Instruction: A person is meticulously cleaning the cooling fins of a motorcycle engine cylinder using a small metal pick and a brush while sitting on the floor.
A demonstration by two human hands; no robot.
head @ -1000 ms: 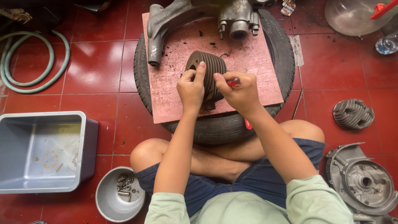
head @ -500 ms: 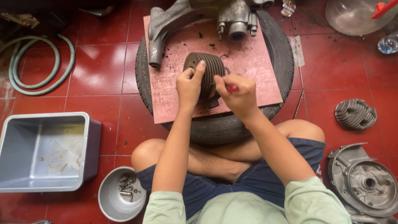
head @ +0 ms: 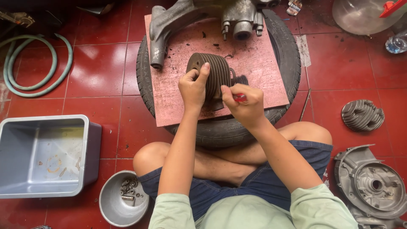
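Between the hands, a dark finned engine cylinder stands on a pinkish board laid over a tyre. The left hand is clamped on the cylinder's near-left edge. Just beside it, the right hand is closed around a red-handled brush, bristles against the fins. Beyond the hands lies a grey engine casing; well left, a grey plastic tub.

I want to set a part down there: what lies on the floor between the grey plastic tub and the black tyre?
Only bare red floor tiles between the grey plastic tub and black tyre, per the head view.
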